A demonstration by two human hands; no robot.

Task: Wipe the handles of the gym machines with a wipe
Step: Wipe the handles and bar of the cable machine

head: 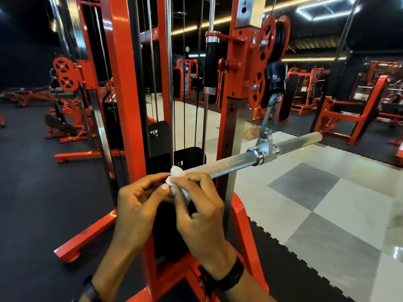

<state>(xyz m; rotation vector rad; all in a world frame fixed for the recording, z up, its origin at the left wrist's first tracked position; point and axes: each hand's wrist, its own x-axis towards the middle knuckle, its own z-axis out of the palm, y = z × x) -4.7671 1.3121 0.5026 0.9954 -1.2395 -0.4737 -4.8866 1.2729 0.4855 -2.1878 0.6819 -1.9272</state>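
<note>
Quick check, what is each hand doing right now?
Left hand: fingers curled, pinching the white wipe.
Right hand: fingers curled, also pinching the wipe, at the near end of the knurled bar.

Black mat flooring (43,203) carries the orange machine frame (128,105), seemingly unanchored.

Bar's (229,163) near end behind wipe (177,172)

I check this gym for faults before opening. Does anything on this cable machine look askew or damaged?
Nothing stands out. The bar hangs from its hook under the pulley, and no damage shows. Both hands pinch a crumpled white wipe at the bar's near end.
</note>
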